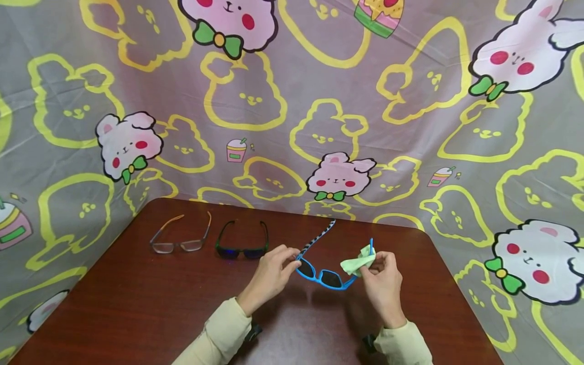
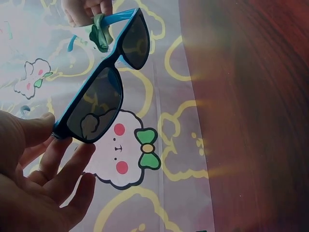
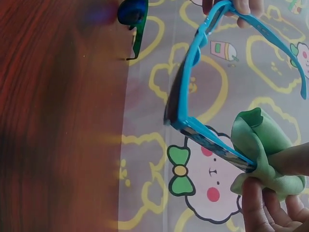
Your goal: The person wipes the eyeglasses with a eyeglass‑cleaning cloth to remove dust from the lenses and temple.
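Blue-framed sunglasses (image 1: 331, 279) with dark lenses are held up above the table, temples unfolded. My left hand (image 1: 271, 274) pinches the frame's left corner between thumb and fingers, as the left wrist view also shows for the sunglasses (image 2: 94, 104). With my right hand (image 1: 384, 281) I grip a light green cloth (image 1: 358, 263) wrapped around the right temple. In the right wrist view the cloth (image 3: 263, 145) covers the middle of that temple, between thumb and fingers. The temple's blue tip sticks out beyond the cloth.
Clear-lensed glasses (image 1: 178, 247) lie at the back left of the dark wooden table (image 1: 150, 304). Beside them are dark sunglasses (image 1: 242, 252) with green temples. A patterned cloth backdrop (image 1: 269, 101) rises behind the table and on both sides.
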Tool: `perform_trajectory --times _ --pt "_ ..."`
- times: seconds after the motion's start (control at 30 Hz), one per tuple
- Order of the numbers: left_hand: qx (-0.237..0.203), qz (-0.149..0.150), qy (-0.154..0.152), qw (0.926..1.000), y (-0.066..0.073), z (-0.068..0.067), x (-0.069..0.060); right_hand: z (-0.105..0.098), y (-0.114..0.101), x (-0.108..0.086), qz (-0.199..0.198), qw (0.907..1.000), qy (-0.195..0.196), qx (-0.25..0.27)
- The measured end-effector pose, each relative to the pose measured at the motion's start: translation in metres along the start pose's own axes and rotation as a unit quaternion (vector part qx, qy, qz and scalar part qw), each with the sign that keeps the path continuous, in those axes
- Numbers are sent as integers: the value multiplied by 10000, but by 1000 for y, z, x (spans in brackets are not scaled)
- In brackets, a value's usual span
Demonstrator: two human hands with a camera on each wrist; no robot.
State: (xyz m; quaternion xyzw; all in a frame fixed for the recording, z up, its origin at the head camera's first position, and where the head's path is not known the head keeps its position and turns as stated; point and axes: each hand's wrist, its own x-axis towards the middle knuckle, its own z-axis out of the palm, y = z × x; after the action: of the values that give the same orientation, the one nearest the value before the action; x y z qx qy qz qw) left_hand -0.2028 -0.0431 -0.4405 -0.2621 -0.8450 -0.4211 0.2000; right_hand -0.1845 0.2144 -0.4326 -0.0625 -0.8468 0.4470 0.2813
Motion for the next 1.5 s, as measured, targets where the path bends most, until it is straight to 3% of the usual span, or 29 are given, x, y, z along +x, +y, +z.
perform_trajectory --times 0.5,0.73,1.5 --pt "69 129 75 9999 -2 -2 1 -5 0 5 78 10000 51 8" --pt "27 121 -38 9999 -2 -3 0 -7 1 7 184 9998 31 49" --pt "235 711 -222 9969 2 -6 1 -16 0 14 231 9993 268 90"
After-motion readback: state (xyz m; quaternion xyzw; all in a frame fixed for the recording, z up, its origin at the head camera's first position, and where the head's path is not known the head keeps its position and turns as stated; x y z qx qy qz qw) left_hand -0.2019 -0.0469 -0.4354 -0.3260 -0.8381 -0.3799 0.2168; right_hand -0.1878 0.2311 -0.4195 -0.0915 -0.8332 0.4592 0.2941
